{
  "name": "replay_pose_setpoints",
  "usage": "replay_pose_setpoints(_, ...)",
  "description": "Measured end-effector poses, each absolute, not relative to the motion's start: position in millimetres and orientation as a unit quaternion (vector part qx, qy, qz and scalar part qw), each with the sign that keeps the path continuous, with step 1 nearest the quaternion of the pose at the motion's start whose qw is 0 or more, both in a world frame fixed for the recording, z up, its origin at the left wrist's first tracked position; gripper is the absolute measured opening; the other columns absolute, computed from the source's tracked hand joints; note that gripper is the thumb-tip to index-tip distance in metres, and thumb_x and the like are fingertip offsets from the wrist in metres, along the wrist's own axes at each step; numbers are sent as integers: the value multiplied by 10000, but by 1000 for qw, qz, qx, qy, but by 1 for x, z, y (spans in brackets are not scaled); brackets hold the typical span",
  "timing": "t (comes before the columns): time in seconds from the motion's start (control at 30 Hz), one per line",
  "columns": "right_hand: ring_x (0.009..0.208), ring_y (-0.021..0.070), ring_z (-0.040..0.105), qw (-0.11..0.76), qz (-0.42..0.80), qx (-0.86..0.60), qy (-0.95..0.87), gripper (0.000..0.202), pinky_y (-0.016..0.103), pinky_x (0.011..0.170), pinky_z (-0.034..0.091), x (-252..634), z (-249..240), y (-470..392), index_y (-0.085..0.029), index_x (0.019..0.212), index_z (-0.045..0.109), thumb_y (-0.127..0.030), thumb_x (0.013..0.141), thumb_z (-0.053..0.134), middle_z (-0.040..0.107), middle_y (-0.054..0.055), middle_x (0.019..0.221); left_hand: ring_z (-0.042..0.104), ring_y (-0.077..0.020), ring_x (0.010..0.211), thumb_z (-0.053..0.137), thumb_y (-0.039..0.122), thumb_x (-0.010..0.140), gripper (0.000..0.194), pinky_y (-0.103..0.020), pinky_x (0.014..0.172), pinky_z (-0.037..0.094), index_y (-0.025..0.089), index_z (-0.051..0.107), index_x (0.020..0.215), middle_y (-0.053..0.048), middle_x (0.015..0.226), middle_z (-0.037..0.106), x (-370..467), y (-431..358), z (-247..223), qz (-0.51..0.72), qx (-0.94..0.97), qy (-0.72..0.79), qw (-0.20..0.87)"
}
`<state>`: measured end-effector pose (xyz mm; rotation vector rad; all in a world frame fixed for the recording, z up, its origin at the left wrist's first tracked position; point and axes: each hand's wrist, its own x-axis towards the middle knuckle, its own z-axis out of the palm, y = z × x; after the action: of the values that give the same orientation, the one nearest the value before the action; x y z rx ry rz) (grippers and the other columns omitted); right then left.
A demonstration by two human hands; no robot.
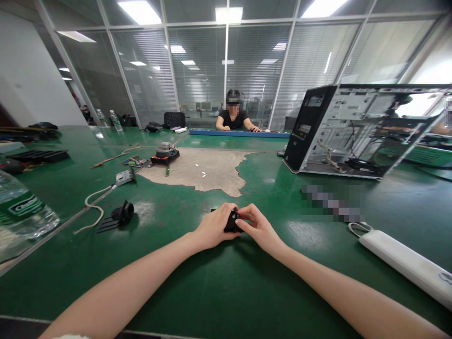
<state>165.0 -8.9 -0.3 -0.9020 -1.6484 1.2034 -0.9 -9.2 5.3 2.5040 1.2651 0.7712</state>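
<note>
A small black part (231, 223), boxy and apparently plastic, is between my hands just above or on the green table (197, 301). My left hand (216, 227) wraps over it from the left, hiding most of it. With thumb and fingers pinched together, my right hand (260, 230) grips its right edge. A dark bit of it also shows beyond the left knuckles. What exact kind of part it is, I cannot make out. To the left lies a black round piece (123, 213) with a slotted black strip beside it.
An open computer case (310, 127) stands at the right, near a white power strip (402, 263). At left are a plastic water bottle (26, 207), a white cord (95, 202) and a metal bracket (124, 177). A fan-like unit (165, 153) sits farther back. A person (233, 120) sits opposite.
</note>
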Motion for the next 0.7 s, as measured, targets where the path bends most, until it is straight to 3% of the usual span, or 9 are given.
replay_pose_setpoints(0.2,779,133,562,406,494,-375,-671,245,309,709,485,165,5,-10,-205,923,443,-323,743,562,537,17,891,537,-226,922,643,362,669,579,-354,758,438,233,314,1127,-54,1090,476,-1,-8,4,267,859,423,107)
replay_pose_setpoints(0.47,875,155,552,447,489,-360,-657,182,300,739,481,166,2,-10,-208,794,471,-325,719,588,533,-1,856,538,-226,929,643,356,667,579,-348,753,434,246,312,1129,-47,1088,477,0,-9,6,262,858,428,111)
replay_pose_setpoints(0.7,827,144,553,408,479,-389,-673,221,311,737,469,166,2,-8,-205,917,455,-306,744,547,538,19,882,536,-226,919,635,371,678,567,-353,756,440,234,314,1126,-52,1085,479,0,-9,5,262,861,424,102)
